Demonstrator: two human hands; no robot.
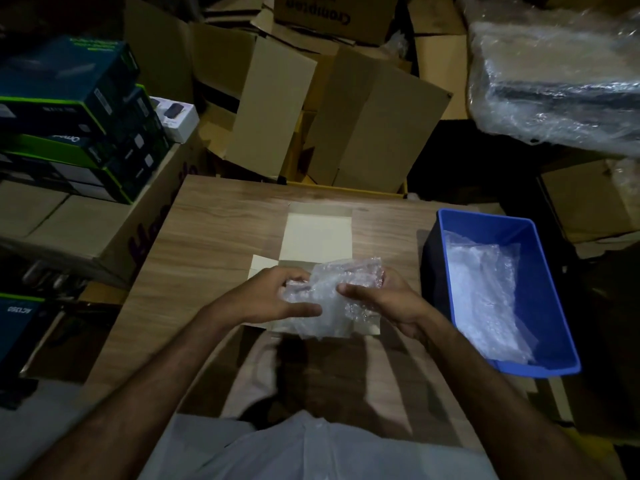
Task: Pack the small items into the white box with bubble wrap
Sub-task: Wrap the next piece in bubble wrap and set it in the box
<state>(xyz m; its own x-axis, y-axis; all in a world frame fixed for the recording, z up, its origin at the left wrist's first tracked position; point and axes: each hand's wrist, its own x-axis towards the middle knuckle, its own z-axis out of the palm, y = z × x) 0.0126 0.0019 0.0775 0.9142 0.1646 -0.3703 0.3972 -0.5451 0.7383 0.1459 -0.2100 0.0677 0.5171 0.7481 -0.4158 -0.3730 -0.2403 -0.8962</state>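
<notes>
**Both hands hold a bubble-wrap bundle over the open white box**

The bubble wrap bundle point(332, 289) hangs over the near half of the white box point(317, 237), its long axis running roughly left to right, the right end raised a little toward the far side. A loose flap of the wrap droops from the bundle toward the box's near edge. Pinkish shapes show faintly through the plastic at the upper right; what they are cannot be told.

The left hand point(273, 296) grips the bundle's left end, fingers curled over the top and thumb stretched along the near side. The right hand point(384, 299) holds the right end, its thumb pressed on the front of the wrap and its fingers curled behind, mostly hidden by the plastic.

The white box lies open on the wooden table point(214, 237), lid flap flat toward the far edge and a small side flap out to the left. Its inside is largely hidden by the bundle and hands.

Just right of the box stands a blue plastic bin point(550, 271) holding sheets of clear bubble wrap point(485, 289).

Around the table lie brown cardboard cartons point(374, 116), a stack of dark green-edged product boxes point(69, 109) to the left, and a large plastic-wrapped item point(561, 81) at the upper right.
</notes>
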